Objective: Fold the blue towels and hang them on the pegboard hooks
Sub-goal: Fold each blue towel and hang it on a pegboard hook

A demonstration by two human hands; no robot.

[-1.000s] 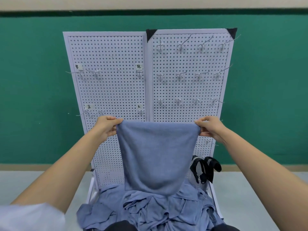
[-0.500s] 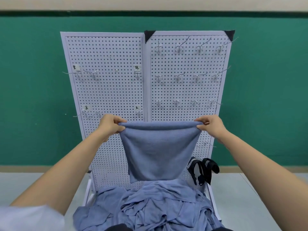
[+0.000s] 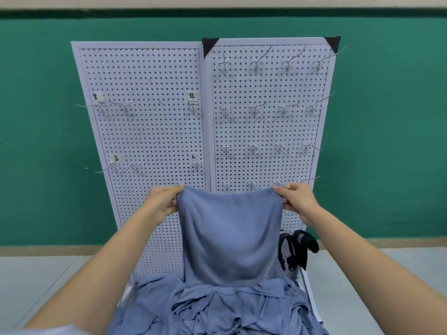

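In front of the white pegboard (image 3: 150, 131), low against its two panels, a folded blue towel (image 3: 231, 235) hangs with its long axis vertical, folded top edge stretched level from left to right and its rounded lower end pointing down onto the heap of loose blue towels (image 3: 217, 308) at the board's foot. At the towel's upper left corner the left hand (image 3: 162, 203) is closed on the cloth, thumb on top and fingers bunched at the near side, pinching the corner. The fabric between the hands sags slightly in the middle. At the upper right corner the right hand (image 3: 298, 198) pinches the cloth the same way, thumb pressed over the edge, just below a row of wire hooks (image 3: 251, 184). Black straps (image 3: 296, 250) hang beside the towel's lower right edge.
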